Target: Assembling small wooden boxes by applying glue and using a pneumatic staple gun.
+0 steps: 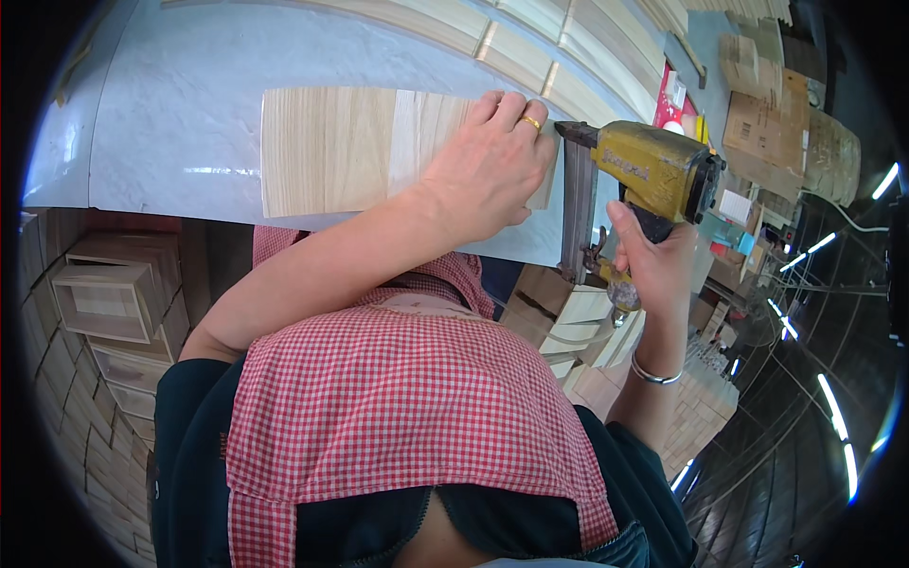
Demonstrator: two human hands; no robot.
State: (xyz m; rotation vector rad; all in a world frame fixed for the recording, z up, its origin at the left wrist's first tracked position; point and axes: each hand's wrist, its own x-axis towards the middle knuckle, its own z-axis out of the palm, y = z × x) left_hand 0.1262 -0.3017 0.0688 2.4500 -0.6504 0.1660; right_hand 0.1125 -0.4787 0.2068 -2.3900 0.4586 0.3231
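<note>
A light wooden panel (327,151) lies on the pale marbled tabletop in front of me, with a paler band across its middle. My left hand (497,166) grips its right part, fingers curled toward the far edge and thumb toward the near one. A gold ring is on one finger. In my right hand (658,260) is a yellow and black nail gun (653,166), held by its handle. Its dark nose points left and sits close by the panel's right end; whether they touch I cannot tell. The trigger finger is partly hidden.
Long pale wooden strips (530,62) lie along the table's far side. Cardboard boxes (767,128) stand beyond on the right. At the left, below the table (170,142), small wooden drawer boxes (104,303) are stacked. More stacked wood (696,398) stands on the right.
</note>
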